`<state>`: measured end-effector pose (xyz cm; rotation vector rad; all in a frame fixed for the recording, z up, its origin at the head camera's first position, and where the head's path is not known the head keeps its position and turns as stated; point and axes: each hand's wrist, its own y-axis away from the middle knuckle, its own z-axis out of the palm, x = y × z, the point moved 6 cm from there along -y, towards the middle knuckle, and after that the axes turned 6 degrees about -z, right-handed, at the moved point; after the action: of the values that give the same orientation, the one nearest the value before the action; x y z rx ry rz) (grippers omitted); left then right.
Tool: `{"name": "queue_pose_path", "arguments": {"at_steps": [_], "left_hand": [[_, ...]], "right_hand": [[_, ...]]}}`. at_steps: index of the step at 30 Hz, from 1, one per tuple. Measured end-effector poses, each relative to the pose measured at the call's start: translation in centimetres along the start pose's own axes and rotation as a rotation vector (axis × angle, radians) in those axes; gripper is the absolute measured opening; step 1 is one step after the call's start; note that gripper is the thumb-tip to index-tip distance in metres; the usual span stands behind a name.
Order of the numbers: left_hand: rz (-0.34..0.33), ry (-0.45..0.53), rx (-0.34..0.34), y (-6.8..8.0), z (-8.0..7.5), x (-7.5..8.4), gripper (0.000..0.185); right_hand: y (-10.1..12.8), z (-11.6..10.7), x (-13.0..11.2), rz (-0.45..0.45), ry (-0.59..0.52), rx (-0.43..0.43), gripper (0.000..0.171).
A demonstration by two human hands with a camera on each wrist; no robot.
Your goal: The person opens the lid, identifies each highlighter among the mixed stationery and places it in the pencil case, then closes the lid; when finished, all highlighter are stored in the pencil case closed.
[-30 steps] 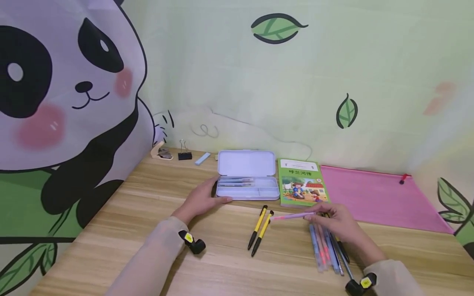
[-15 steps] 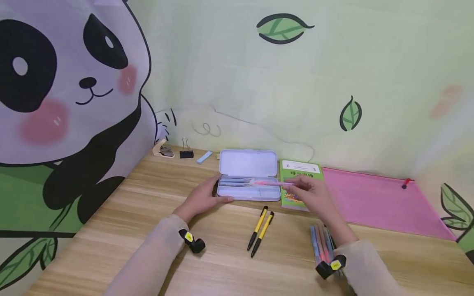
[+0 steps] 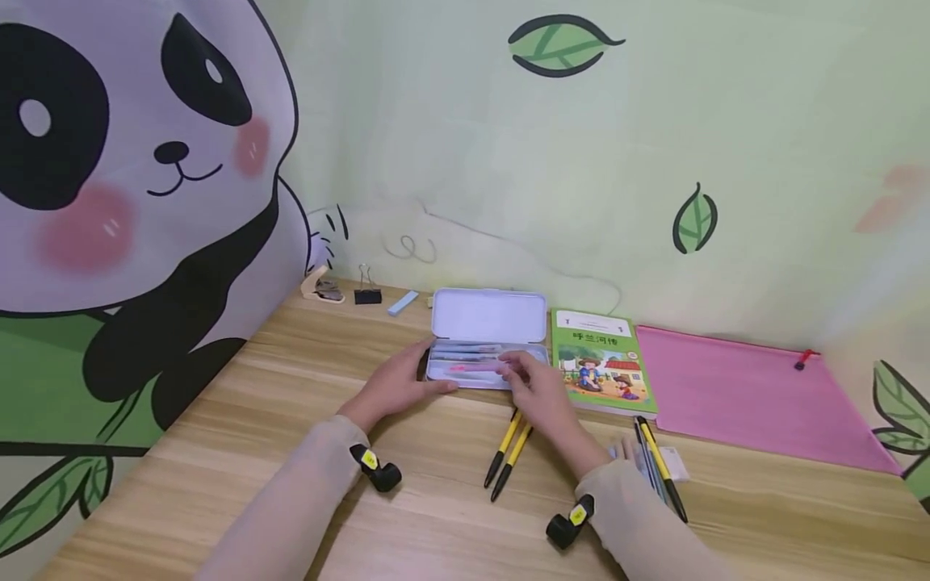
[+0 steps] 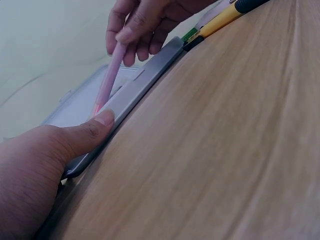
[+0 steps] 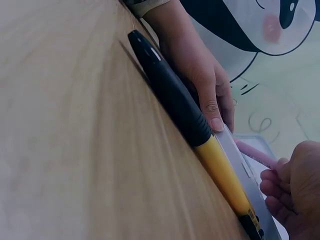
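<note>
An open white pencil case (image 3: 489, 315) stands on the wooden table, with several pens (image 3: 465, 349) lying in its back compartment. My left hand (image 3: 392, 381) holds the case's left end, thumb along the front rim. My right hand (image 3: 541, 397) pinches a pink-lilac pen (image 3: 472, 368) near one end, over the case tray. In the left wrist view this pen (image 4: 109, 80) slants, its pinkish end down at the tray behind the rim. Two yellow-and-black pens (image 3: 501, 453) lie just in front of the case, partly under the right hand in the head view.
Right of the case lie a green book (image 3: 603, 363) and a pink zip pouch (image 3: 734, 395). More pens (image 3: 661, 464) lie near the right forearm, partly hidden by the sleeve. Along the back left are a beige stapler-like object (image 3: 320, 286), a black binder clip (image 3: 367, 296) and a light blue strip (image 3: 403, 303).
My right hand has carried the pink-lilac pen from the pens at the right, past the book, leftward to the case tray. The left hand has stayed on the case.
</note>
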<state>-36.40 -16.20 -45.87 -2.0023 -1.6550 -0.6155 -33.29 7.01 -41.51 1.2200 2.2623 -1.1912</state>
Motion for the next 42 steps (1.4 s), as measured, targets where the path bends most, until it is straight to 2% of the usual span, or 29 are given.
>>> {"name": "queue_pose_path", "arguments": {"at_steps": [5, 10, 19, 30, 42], "left_hand": [[0.018, 0.004, -0.006, 0.0, -0.11, 0.07, 0.107], [0.006, 0.009, -0.01, 0.09, -0.08, 0.06, 0.105], [-0.005, 0.032, -0.013, 0.23, 0.02, -0.22, 0.105], [0.027, 0.026, -0.01, -0.05, -0.13, 0.26, 0.104], [0.013, 0.022, -0.019, -0.06, 0.01, 0.04, 0.103]], "right_hand": [[0.03, -0.08, 0.06, 0.006, 0.006, 0.017, 0.013], [0.08, -0.1, 0.31, 0.021, 0.048, 0.005, 0.01], [-0.01, 0.38, 0.57, 0.029, 0.119, -0.063, 0.015], [-0.08, 0.01, 0.69, 0.07, 0.086, -0.052, 0.014], [-0.04, 0.23, 0.91, 0.066, 0.123, -0.075, 0.013]]}}
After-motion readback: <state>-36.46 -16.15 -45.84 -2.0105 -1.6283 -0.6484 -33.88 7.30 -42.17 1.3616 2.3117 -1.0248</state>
